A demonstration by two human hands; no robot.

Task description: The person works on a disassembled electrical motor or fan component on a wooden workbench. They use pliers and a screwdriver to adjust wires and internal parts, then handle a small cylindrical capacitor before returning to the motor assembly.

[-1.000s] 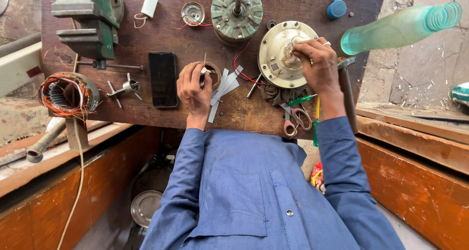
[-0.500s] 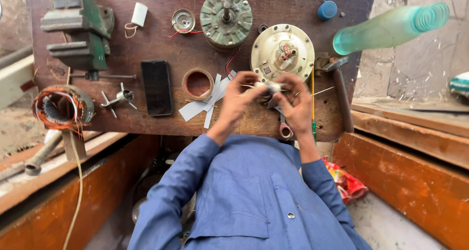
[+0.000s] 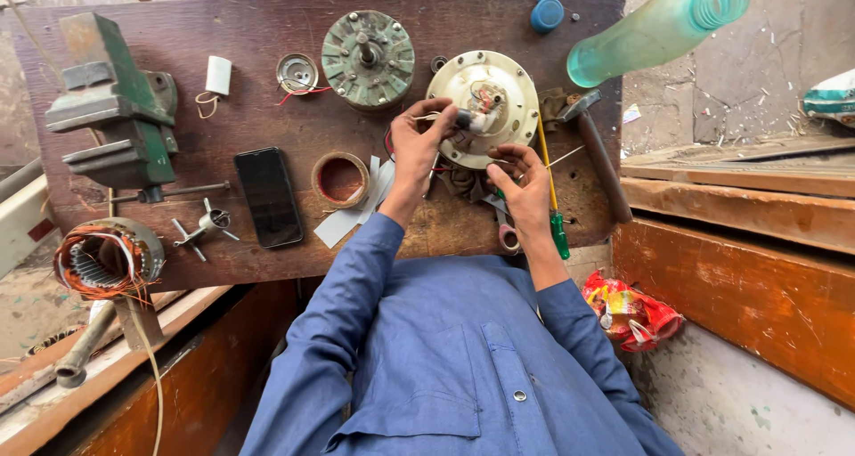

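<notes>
A cream round motor cover (image 3: 499, 82) with wires at its middle lies on a dark wooden board (image 3: 267, 109). My left hand (image 3: 417, 146) reaches to the cover's left side and pinches a small dark-tipped wire end (image 3: 463, 118) there. Just below the cover's lower edge, my right hand (image 3: 525, 184) has its fingers curled and seems to pinch a thin pale wire (image 3: 561, 158). A dark rag (image 3: 463, 182) lies between the two hands.
On the board lie a green finned motor part (image 3: 368, 58), tape roll (image 3: 340, 178), black phone (image 3: 268, 197), green vise (image 3: 116, 118), hammer (image 3: 598, 158), green-handled screwdriver (image 3: 556, 224) and scissors (image 3: 506, 235). A copper-wound stator (image 3: 107, 260) sits left, a green bottle (image 3: 659, 28) at top right, a red bag (image 3: 628, 313) below.
My left hand left the tape roll and came across to the cream cover. The right hand came off the cover's top, met the left below it, and both now work at the cover.
</notes>
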